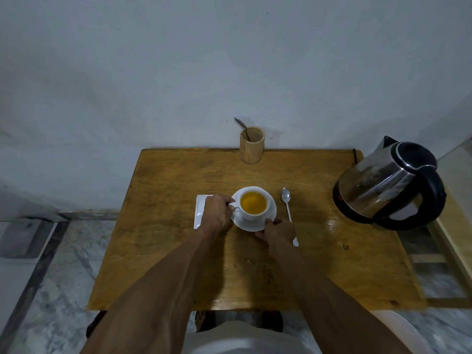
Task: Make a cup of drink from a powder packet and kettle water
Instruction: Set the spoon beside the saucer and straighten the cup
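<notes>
No readable text, label, brand, number or sign anywhere. Blank white on the packet [200, 210] under the left hand [217, 213]; plain white on the cup [253, 203] beside it; unmarked steel on the kettle [388, 185] far right of the right hand [279, 232].

Glossy wooden table [178, 251] (steel kettle [383, 185])

Dim, flat light; glare on kettle [388, 185] | edges bowed; focus sharp

A plain home corner: small wooden table [178, 251], marble floor [63, 264], electric kettle [388, 185], bare wall [229, 60].
</notes>
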